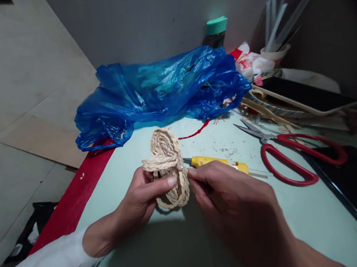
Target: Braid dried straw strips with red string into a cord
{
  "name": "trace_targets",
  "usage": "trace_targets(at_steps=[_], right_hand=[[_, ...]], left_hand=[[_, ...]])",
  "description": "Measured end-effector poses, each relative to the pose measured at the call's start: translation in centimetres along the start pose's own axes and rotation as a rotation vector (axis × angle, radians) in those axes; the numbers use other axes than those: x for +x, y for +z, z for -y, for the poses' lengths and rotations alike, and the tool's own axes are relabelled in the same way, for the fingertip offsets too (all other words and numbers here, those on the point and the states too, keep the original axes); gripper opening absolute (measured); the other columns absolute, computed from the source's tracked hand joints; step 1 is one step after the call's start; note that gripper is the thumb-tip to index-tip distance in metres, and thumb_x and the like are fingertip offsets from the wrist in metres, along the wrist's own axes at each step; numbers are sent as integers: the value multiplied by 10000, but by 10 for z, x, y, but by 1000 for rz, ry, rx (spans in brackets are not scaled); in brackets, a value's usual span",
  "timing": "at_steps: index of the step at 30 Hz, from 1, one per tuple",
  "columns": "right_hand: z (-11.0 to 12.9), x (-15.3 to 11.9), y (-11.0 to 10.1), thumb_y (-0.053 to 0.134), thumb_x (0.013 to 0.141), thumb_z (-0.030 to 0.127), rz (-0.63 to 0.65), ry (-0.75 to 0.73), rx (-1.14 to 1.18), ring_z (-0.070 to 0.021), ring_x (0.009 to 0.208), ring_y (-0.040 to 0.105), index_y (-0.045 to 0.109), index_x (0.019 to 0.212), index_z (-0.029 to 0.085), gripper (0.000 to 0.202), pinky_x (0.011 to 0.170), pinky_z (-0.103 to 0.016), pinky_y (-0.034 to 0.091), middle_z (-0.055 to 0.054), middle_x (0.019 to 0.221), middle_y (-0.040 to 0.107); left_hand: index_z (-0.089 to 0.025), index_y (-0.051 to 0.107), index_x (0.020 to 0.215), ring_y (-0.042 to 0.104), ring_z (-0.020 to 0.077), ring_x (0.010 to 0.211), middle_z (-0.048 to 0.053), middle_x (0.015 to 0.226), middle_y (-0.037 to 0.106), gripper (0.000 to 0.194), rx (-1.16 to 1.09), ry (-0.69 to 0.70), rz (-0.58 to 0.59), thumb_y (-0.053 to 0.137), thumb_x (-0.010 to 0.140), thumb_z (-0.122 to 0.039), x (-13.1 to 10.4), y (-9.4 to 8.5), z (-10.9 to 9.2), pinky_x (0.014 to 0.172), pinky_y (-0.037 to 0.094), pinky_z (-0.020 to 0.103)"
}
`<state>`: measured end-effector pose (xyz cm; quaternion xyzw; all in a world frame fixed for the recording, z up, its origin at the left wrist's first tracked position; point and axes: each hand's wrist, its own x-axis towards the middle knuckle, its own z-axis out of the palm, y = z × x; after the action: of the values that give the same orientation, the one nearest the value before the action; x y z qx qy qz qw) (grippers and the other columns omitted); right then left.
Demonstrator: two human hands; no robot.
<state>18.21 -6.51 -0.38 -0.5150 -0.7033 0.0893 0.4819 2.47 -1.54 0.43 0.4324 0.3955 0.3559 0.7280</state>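
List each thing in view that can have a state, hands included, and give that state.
Left hand: closed on the braided piece
Right hand: bent, at the piece's edge, grip unclear
Braided piece: held up, coiled and looped
Scissors: lying open
Blue plastic bag: crumpled
Teal-lidded container: upright, lid on
Tablet-like device: screen dark
Red strand: lying loose

Dim light leaves the upper-right corner black; glints fleck the crumpled blue plastic bag, shadow darkens the flat pale-green tabletop, and the bare right hand looks soft.
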Motion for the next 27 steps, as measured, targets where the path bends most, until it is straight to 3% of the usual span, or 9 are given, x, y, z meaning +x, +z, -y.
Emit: trace_targets(at_steps=[5, 11, 16, 20, 23, 27], right_hand=[[-4, -3, 9, 499, 874, 86, 1, -78, -148, -152, 636, 568, 636, 750, 143, 193, 603, -264, 427, -42, 659, 623], [-9, 4, 0, 481, 880, 99, 46, -72, -84, -161, 666, 577, 628, 813, 142, 168, 626, -269, 449, -56, 703, 631], [-3, 7, -7, 495, 867, 88, 56, -124, -70, -147, 635, 563, 619, 849, 151, 140, 575, -251, 443, -39, 707, 618], [3, 6, -11, 490, 869, 69, 72, -201, -20, -153, 688, 599, 626, 908, 144, 160, 625, -263, 483, -51, 768, 648], [1, 9, -23, 509, 896, 160, 35, -53, 14, -159, 721, 644, 641, 912, 157, 133, 649, -258, 512, -63, 827, 689], [-11, 10, -41, 549, 892, 347, 140, 298, 136, -176, 690, 657, 629, 923, 173, 194, 591, -257, 530, -59, 809, 695]], left_hand=[[-136, 697, 992, 660, 190, 779, 56, 866, 723, 258, 37, 31, -51, 706, 734, -130, 1, -2, 8, 706, 507, 266], [-132, 692, 984, 668, 214, 840, 82, 956, 722, 282, -35, 80, -52, 738, 706, -143, 8, -4, 13, 783, 511, 309], [-128, 685, 985, 662, 188, 848, 73, 967, 717, 303, -122, 169, -110, 751, 689, -139, 14, -6, 2, 781, 514, 275], [-115, 678, 976, 660, 150, 780, 57, 901, 717, 284, -200, 210, -159, 732, 698, -105, 18, -16, -15, 742, 530, 247], [-118, 679, 928, 653, 129, 701, 47, 844, 716, 251, -265, 176, -141, 710, 687, -58, 15, -22, -29, 673, 537, 227], [-116, 676, 905, 652, 144, 645, 57, 771, 713, 268, -327, 154, -115, 680, 657, -15, 5, -26, -44, 622, 545, 244]])
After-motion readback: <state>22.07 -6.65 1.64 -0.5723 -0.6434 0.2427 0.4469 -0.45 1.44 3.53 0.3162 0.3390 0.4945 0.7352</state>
